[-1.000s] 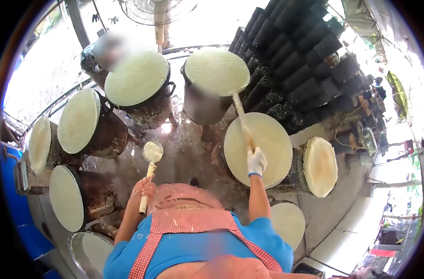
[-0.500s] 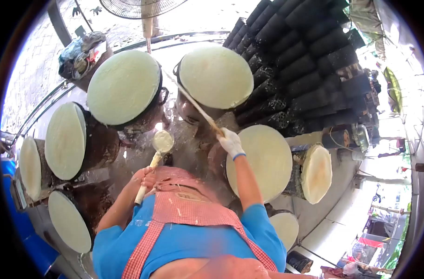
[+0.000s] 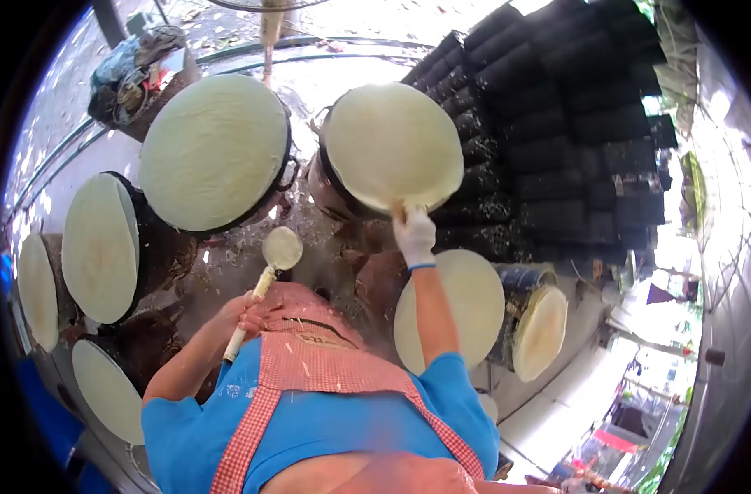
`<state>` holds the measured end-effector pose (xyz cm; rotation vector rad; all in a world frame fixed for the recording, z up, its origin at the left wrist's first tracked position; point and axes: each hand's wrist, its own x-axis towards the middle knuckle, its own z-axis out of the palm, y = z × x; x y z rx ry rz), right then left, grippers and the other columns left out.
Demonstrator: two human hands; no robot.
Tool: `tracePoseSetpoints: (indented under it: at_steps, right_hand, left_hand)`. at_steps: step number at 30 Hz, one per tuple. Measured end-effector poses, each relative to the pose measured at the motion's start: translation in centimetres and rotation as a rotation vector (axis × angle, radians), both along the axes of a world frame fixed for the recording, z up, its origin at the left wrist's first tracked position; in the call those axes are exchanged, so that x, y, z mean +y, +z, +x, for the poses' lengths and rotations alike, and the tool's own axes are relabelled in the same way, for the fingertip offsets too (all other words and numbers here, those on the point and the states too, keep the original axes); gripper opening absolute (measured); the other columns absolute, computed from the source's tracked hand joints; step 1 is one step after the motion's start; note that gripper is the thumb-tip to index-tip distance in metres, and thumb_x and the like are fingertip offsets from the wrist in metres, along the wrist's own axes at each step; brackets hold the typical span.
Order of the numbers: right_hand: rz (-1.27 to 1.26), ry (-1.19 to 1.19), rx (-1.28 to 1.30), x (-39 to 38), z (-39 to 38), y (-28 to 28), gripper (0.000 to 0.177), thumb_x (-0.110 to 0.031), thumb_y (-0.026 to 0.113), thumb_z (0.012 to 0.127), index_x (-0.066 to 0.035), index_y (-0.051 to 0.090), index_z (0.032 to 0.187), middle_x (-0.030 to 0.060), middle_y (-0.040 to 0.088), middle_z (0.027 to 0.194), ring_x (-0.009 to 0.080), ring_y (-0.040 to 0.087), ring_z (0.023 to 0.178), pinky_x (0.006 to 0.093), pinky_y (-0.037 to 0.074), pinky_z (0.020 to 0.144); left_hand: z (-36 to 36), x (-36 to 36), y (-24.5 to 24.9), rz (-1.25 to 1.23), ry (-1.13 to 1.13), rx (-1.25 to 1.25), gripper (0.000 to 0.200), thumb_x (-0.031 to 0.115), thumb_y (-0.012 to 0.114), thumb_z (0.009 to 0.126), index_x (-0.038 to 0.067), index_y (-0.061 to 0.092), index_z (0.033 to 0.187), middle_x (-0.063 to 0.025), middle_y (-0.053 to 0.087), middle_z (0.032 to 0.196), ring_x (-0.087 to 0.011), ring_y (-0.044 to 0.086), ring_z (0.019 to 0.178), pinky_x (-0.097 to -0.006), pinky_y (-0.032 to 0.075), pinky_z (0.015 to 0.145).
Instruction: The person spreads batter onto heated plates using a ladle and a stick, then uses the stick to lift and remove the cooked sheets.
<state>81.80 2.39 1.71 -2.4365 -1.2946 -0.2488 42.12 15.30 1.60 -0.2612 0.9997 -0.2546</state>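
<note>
My left hand (image 3: 245,314) is bare and wrapped round the pale handle of a ladle (image 3: 282,249), whose round bowl is coated with pale batter. My right hand (image 3: 415,234), in a white glove, is closed on the brown end of a stick (image 3: 399,209) at the near edge of the top middle round pan (image 3: 392,144). The rest of the stick cannot be made out against the pan's pale surface. Left of that pan is a larger pale round pan (image 3: 215,152). Beneath my right forearm lies another pale round pan (image 3: 466,309).
More pale-topped round pans stand at the left (image 3: 101,247) and right (image 3: 540,333). Stacked black cylinders (image 3: 557,123) fill the upper right. A bin of rubbish (image 3: 145,78) stands at the upper left, near a fan's post (image 3: 270,33).
My right hand has moved up from beside the right pan to the top middle pan's near edge. The stick no longer reaches across the gap between the two top pans. The whole view has shifted.
</note>
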Motion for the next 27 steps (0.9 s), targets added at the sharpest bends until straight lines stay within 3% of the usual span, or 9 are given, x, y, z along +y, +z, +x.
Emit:
tracePoseSetpoints:
  at_steps: [2, 3, 6, 9, 10, 13, 15, 19, 27]
  right_hand:
    - [-0.105, 0.153, -0.04, 1.0, -1.5, 1.0, 0.034, -0.024, 0.071, 0.069, -0.013, 0.064, 0.1, 0.0127, 0.063, 0.084, 0.0301, 0.063, 0.068, 0.0406, 0.051, 0.06]
    - [-0.156, 0.214, -0.064, 2.1, -1.9, 2.1, 0.037, -0.024, 0.072, 0.067, -0.014, 0.064, 0.102, 0.012, 0.063, 0.085, 0.0299, 0.063, 0.068, 0.0402, 0.051, 0.061]
    - [-0.328, 0.337, -0.067, 4.1, 0.6, 0.1, 0.032, -0.021, 0.069, 0.066, -0.012, 0.064, 0.097, 0.0122, 0.063, 0.083, 0.0298, 0.063, 0.07, 0.0402, 0.051, 0.064]
    - [-0.481, 0.488, -0.034, 6.6, 4.1, 2.6, 0.022, -0.018, 0.064, 0.066, -0.01, 0.062, 0.087, 0.0135, 0.063, 0.083, 0.0304, 0.063, 0.072, 0.0402, 0.051, 0.066]
    - [-0.457, 0.491, -0.06, 7.4, 5.0, 3.8, 0.015, -0.016, 0.059, 0.067, -0.008, 0.058, 0.08, 0.0143, 0.063, 0.082, 0.0305, 0.063, 0.072, 0.0399, 0.051, 0.066]
    - [-0.346, 0.319, -0.04, 9.5, 8.7, 8.1, 0.011, -0.016, 0.056, 0.073, -0.007, 0.059, 0.078, 0.0172, 0.063, 0.078, 0.0334, 0.063, 0.076, 0.0431, 0.05, 0.068]
    - [-0.219, 0.219, -0.02, 10.3, 12.0, 11.1, 0.02, -0.026, 0.063, 0.077, -0.008, 0.062, 0.087, 0.0179, 0.063, 0.082, 0.0362, 0.061, 0.08, 0.0443, 0.049, 0.069]
    - [-0.079, -0.028, 0.05, 10.7, 18.1, 16.4, 0.026, -0.031, 0.06, 0.081, -0.007, 0.063, 0.088, 0.0193, 0.064, 0.081, 0.0372, 0.062, 0.08, 0.0439, 0.048, 0.067]
    - [0.37, -0.306, -0.091, 6.8, 23.9, 24.6, 0.023, -0.023, 0.057, 0.083, 0.0, 0.06, 0.083, 0.0166, 0.06, 0.067, 0.0267, 0.062, 0.063, 0.037, 0.045, 0.058]
  left_hand:
    - [0.2, -0.1, 0.1, -0.001, 0.0, -0.057, 0.02, 0.021, 0.046, 0.09, 0.009, 0.05, 0.105, 0.0034, 0.035, 0.052, -0.0032, 0.032, 0.039, -0.0177, 0.027, 0.029]
    - [0.6, 0.1, 0.5, -0.088, -0.006, -0.078, 0.01, 0.016, 0.043, 0.09, 0.013, 0.046, 0.099, 0.001, 0.036, 0.052, -0.0044, 0.031, 0.037, -0.0161, 0.026, 0.027]
    - [1.3, 0.1, 0.8, -0.193, 0.017, -0.06, 0.016, 0.015, 0.044, 0.089, 0.012, 0.045, 0.105, 0.0003, 0.037, 0.052, -0.005, 0.031, 0.036, -0.0166, 0.025, 0.027]
    - [1.9, 0.5, 1.6, 0.085, -0.11, -0.015, 0.023, 0.014, 0.044, 0.089, 0.013, 0.043, 0.112, -0.0013, 0.042, 0.053, -0.0049, 0.028, 0.034, -0.017, 0.023, 0.025]
    - [1.5, 0.8, 0.9, -0.02, -0.07, -0.046, 0.025, 0.013, 0.046, 0.089, 0.015, 0.044, 0.113, -0.0019, 0.044, 0.053, -0.0049, 0.027, 0.032, -0.0167, 0.024, 0.025]
    - [2.1, 1.7, 1.7, 0.258, -0.253, -0.11, 0.021, 0.015, 0.046, 0.089, 0.008, 0.046, 0.109, 0.004, 0.036, 0.053, -0.0023, 0.031, 0.036, -0.016, 0.026, 0.027]
    - [1.4, 2.5, -0.3, 0.102, -0.175, -0.141, 0.016, 0.014, 0.044, 0.091, 0.013, 0.045, 0.108, 0.0026, 0.037, 0.054, -0.0027, 0.031, 0.037, -0.016, 0.025, 0.027]
    - [1.5, 4.2, -1.0, 0.265, -0.348, -0.087, 0.011, 0.016, 0.039, 0.095, 0.014, 0.044, 0.106, 0.0033, 0.035, 0.054, -0.0026, 0.03, 0.037, -0.0162, 0.024, 0.029]
    - [2.5, 6.4, 0.3, 0.215, -0.391, -0.035, 0.006, 0.016, 0.043, 0.092, 0.011, 0.045, 0.089, 0.0041, 0.032, 0.051, -0.003, 0.027, 0.037, -0.017, 0.021, 0.028]
